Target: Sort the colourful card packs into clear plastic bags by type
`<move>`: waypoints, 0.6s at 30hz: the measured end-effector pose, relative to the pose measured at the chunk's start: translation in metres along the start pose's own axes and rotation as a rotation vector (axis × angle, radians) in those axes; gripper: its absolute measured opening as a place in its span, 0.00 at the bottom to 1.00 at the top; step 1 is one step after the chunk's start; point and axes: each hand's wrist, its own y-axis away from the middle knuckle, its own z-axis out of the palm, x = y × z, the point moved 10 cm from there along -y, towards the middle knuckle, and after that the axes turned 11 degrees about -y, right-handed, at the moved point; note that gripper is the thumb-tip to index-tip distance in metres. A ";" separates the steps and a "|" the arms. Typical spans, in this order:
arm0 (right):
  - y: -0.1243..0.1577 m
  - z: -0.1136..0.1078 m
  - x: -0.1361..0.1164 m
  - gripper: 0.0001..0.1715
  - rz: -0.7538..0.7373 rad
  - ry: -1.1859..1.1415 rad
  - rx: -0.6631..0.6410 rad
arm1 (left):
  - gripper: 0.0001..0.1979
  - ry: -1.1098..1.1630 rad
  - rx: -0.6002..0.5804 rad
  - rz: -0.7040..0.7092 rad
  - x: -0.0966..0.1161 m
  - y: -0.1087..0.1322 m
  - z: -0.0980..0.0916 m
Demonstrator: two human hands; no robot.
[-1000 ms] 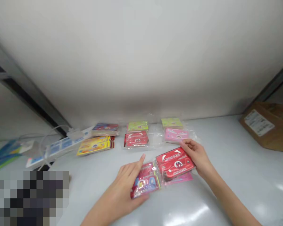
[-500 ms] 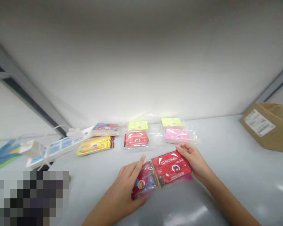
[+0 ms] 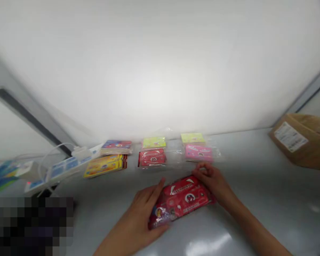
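L hand (image 3: 142, 215) grasps clear bag (image 3: 162, 217); R hand (image 3: 212, 181) pinches red packet (image 3: 185, 197), far-right corner. Prob. light, slick, semi-stiff; grip by edges.

Angles both bare forearms (image 3: 252, 222) inward from below; holds left hand (image 3: 138, 213) spread, thumb (image 3: 159, 230) well apart from fingers (image 3: 157, 191); curls right hand (image 3: 212, 181) inward, thumb near fingers.

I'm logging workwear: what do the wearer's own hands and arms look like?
The left hand and right hand are ungloved, and both forearms are sleeveless where visible. No watch or bracelet shows; blur hides finer details.
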 end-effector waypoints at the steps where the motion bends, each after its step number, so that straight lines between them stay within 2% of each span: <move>1: 0.001 0.006 0.002 0.20 -0.002 0.020 -0.031 | 0.51 0.006 -0.008 0.012 0.002 0.000 0.001; 4: 0.005 0.022 0.007 0.20 0.010 0.104 -0.162 | 0.50 0.026 -0.022 0.043 0.007 -0.001 0.004; 9: 0.024 0.053 -0.012 0.18 -0.162 0.405 -0.536 | 0.50 0.026 -0.040 0.028 0.007 -0.002 0.006; 11: 0.031 0.060 -0.014 0.16 -0.190 0.486 -0.638 | 0.50 0.023 -0.042 0.006 0.005 -0.001 0.006; 12: 0.032 0.060 -0.015 0.16 -0.197 0.519 -0.655 | 0.50 0.022 -0.041 0.002 0.004 -0.001 0.006; 14: 0.029 0.054 -0.015 0.19 -0.204 0.598 -0.608 | 0.48 0.019 -0.042 0.014 0.005 -0.001 0.007; 18: 0.013 0.030 -0.018 0.23 -0.232 0.757 -0.383 | 0.46 -0.004 -0.033 0.022 0.006 -0.001 0.005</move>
